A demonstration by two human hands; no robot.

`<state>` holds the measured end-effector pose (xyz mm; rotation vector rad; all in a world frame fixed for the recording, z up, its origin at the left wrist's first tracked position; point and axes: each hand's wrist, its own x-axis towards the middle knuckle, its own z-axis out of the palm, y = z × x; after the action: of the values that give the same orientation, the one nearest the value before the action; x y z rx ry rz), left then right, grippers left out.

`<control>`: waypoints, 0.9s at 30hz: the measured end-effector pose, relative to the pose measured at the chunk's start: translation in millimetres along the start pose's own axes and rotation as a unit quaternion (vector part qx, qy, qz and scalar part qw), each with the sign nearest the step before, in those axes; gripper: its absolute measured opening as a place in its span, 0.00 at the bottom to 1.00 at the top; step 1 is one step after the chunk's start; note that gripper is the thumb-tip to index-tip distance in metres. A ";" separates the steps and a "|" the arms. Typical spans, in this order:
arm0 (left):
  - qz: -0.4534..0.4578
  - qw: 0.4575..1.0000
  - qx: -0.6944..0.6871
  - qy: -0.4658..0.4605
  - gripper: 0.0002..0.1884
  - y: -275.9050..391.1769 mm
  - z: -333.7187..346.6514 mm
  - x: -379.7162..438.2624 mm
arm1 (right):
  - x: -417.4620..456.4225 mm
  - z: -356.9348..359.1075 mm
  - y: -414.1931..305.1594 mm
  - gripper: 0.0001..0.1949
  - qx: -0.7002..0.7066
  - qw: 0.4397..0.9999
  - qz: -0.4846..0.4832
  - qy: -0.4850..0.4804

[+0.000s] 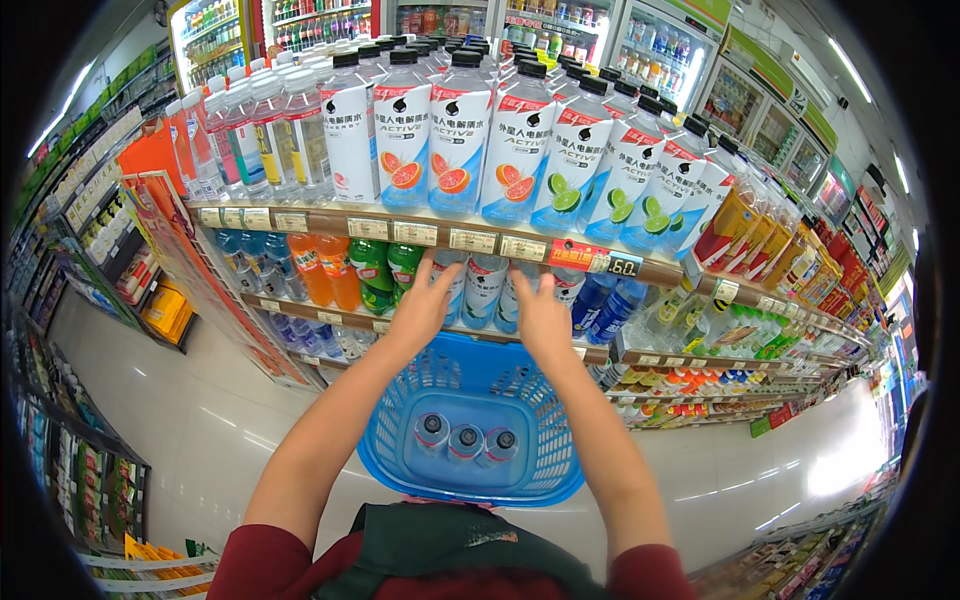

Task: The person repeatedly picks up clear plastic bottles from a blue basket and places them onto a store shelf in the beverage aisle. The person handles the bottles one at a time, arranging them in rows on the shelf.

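Observation:
Both hands reach to the second shelf, just under the price-tag rail [472, 239]. My left hand [422, 304] has its fingers spread, in front of a white-labelled drink bottle [453, 289] beside green soda bottles [373, 275]. My right hand [543, 311] touches or nearly touches another such bottle [508, 306]; its fingertips are partly under the shelf edge. One more white-labelled bottle [484, 292] stands between the hands. Whether either hand grips a bottle cannot be told. Below, a blue plastic shopping basket [471, 496] holds three upright black-capped bottles [466, 442] at its bottom.
Large electrolyte-drink bottles [457, 142] line the top shelf above the hands. Orange soda bottles [335, 271] stand at left and dark blue bottles [616, 311] at right. Drink fridges [660, 52] are behind. Other stocked shelves [82, 480] flank the tiled floor [217, 420].

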<state>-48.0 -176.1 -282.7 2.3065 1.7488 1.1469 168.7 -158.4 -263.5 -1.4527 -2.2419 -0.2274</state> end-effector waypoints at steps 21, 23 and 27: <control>-0.021 0.990 -0.140 0.022 0.21 -6.0 -30.4 -4.7 | 33.0 23.4 -82.3 0.15 0.193 0.973 -0.030 0.125; -0.020 0.991 -0.130 0.016 0.23 -4.2 -30.1 -12.7 | 27.0 16.8 -85.1 0.16 0.177 0.979 -0.048 0.092; -0.024 0.992 -0.123 0.027 0.23 4.0 -33.4 -22.6 | 23.9 12.3 -87.0 0.16 0.169 0.980 -0.087 0.061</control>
<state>-65.7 -209.8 -268.6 2.0985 1.5665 1.3430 79.1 -171.6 -254.2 -1.0405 -2.1794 0.0124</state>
